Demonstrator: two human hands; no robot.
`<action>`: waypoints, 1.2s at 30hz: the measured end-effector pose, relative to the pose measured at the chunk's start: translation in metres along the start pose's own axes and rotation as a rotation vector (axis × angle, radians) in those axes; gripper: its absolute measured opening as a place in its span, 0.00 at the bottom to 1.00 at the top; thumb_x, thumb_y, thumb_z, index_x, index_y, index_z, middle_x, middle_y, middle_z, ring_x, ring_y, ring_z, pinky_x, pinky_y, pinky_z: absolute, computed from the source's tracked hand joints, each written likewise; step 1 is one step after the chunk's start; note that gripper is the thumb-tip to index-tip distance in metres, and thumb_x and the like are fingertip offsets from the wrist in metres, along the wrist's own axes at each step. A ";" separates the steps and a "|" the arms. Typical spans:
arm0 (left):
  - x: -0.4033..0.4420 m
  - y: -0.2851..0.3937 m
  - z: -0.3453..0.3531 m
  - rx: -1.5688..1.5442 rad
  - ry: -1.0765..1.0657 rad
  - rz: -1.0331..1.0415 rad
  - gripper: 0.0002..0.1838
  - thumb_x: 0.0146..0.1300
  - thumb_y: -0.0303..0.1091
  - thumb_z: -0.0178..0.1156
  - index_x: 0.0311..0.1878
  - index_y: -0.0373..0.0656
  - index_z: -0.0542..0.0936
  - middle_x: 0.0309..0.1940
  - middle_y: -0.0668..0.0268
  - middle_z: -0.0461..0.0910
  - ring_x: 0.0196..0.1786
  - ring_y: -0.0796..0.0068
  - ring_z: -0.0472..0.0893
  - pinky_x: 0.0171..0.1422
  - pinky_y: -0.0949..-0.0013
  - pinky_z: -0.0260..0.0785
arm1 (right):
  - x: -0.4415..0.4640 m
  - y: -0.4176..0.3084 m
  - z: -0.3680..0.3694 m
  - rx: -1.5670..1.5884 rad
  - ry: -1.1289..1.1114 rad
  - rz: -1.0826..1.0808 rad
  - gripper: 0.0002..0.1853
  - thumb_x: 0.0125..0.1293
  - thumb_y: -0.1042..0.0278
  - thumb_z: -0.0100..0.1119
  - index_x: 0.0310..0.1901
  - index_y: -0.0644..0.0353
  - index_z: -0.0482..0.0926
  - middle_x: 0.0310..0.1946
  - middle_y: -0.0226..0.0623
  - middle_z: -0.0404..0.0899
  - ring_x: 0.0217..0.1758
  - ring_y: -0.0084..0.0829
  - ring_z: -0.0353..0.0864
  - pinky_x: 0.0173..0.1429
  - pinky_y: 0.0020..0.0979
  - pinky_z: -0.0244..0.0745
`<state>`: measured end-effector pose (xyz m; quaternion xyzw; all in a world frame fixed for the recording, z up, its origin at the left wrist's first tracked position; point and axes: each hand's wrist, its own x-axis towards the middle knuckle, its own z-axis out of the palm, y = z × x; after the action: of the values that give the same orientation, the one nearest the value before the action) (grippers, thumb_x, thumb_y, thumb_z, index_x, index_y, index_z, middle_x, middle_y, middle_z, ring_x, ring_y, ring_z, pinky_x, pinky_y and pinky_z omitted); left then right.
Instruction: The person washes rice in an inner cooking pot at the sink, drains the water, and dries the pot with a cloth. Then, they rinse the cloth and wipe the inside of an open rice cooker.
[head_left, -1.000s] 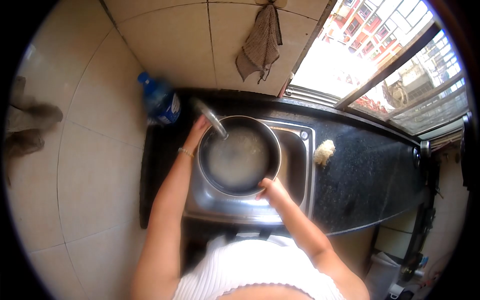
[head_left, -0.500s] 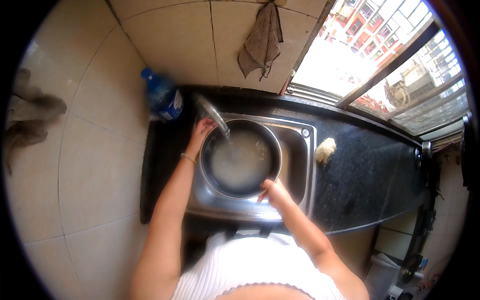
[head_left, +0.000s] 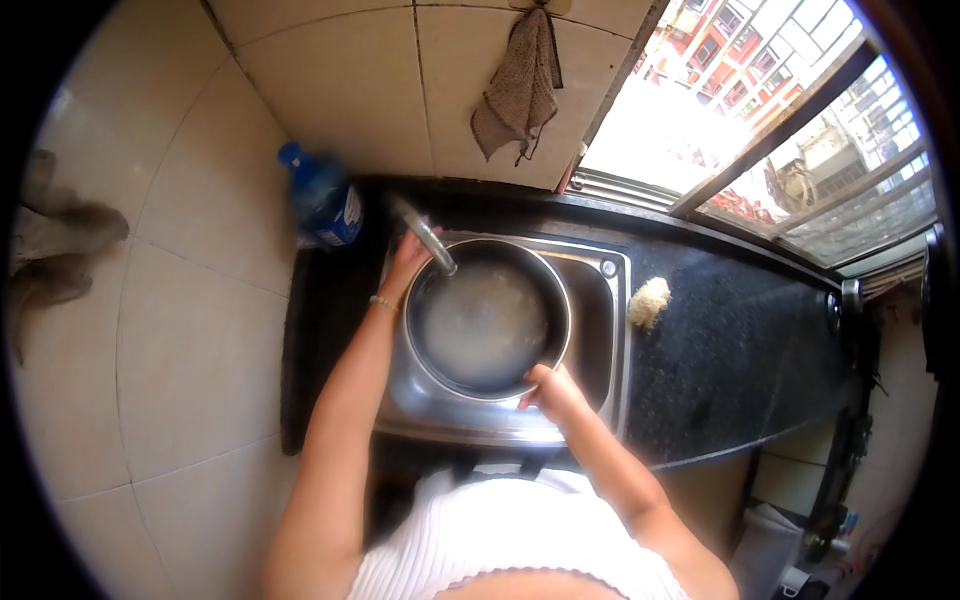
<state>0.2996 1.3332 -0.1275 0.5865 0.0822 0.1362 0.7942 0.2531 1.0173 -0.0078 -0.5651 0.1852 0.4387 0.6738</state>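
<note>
- I see the pot (head_left: 559, 318) over the sink (head_left: 480, 432), under the tap (head_left: 428, 238), cloudy liquid (head_left: 482, 320) inside.
- The right hand (head_left: 550, 388) grips its near rim.
- The left hand (head_left: 409, 262) reaches its far-left side; I cannot tell its grip.
- Blue bottle (head_left: 326, 205), farther left.

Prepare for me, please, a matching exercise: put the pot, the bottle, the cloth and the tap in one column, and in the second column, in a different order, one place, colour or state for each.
Column 1
1. pot
2. bottle
3. cloth
4. tap

Column 2
A. hangs against the tiled wall
B. has its end over the pot
C. is blue
D. has cloudy liquid inside

Right pairs: 1-D, 2-C, 3-A, 4-B
</note>
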 end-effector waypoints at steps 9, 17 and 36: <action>-0.076 0.014 0.054 -0.341 0.057 -0.671 0.18 0.59 0.39 0.56 0.51 0.40 0.73 0.46 0.64 0.75 0.49 0.75 0.73 0.52 0.75 0.66 | -0.022 -0.014 -0.035 -0.026 0.086 -0.071 0.13 0.52 0.78 0.47 0.40 0.75 0.68 0.28 0.43 0.71 0.15 0.34 0.74 0.14 0.31 0.75; -0.156 -0.062 0.081 -0.101 0.022 -0.778 0.07 0.42 0.18 0.51 0.27 0.37 0.73 0.21 0.65 0.72 0.22 0.74 0.73 0.25 0.71 0.64 | -0.051 -0.045 -0.066 -0.701 0.274 -0.059 0.28 0.50 0.71 0.45 0.56 0.68 0.61 0.29 0.48 0.76 0.16 0.32 0.77 0.20 0.30 0.77; -0.221 -0.053 0.128 -0.495 -0.048 -0.957 0.08 0.40 0.14 0.47 0.26 0.32 0.72 0.23 0.59 0.74 0.25 0.63 0.78 0.34 0.62 0.77 | -0.121 -0.020 -0.065 -0.992 0.454 -0.467 0.24 0.47 0.72 0.45 0.51 0.64 0.67 0.35 0.56 0.76 0.26 0.45 0.80 0.44 0.39 0.75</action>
<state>0.1338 1.1329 -0.1461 0.2814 0.2878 -0.2390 0.8837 0.2192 0.9115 0.0755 -0.9180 -0.0316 0.1811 0.3514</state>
